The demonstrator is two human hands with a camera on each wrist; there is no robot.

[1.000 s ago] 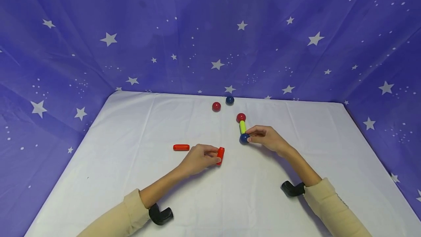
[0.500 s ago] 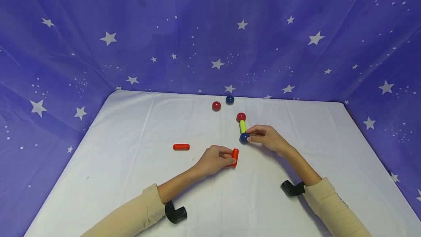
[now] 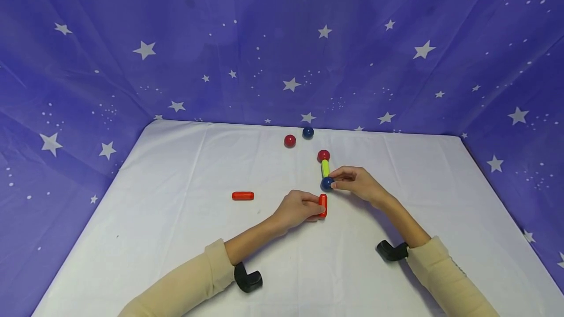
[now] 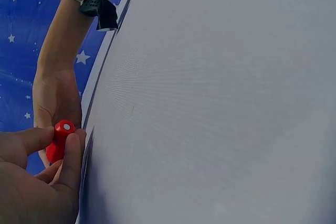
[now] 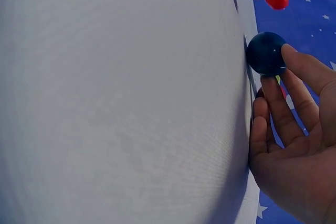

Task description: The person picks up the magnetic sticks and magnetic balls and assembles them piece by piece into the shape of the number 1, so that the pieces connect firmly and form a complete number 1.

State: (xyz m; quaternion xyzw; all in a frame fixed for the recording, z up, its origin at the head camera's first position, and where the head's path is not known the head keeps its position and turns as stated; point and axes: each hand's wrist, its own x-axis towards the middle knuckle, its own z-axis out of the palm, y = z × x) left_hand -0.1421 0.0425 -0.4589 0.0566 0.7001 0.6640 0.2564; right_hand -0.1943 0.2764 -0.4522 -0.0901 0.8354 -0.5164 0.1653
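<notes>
My left hand (image 3: 297, 208) pinches a red rod (image 3: 323, 206) between thumb and fingers. The rod's end, with a small pale metal-like dot, shows in the left wrist view. Just beyond its far end is a blue ball (image 3: 327, 183), separated from it by a small gap. My right hand (image 3: 359, 185) holds that ball by thumb and fingertips. A yellow-green rod (image 3: 325, 168) runs from the blue ball to a red ball (image 3: 323, 155), the three in one line. In the right wrist view the blue ball (image 5: 266, 54) hides most of the yellow-green rod.
A second red rod (image 3: 243, 195) lies to the left on the white tablecloth (image 3: 176, 238). Toward the back edge rest a loose red ball (image 3: 290, 141) and a loose blue ball (image 3: 308, 133). A purple star-patterned cloth (image 3: 246, 53) rises behind the table.
My left hand has carried the red rod rightward to just in front of the blue ball, and the rod now points at it. My right hand has stayed in place.
</notes>
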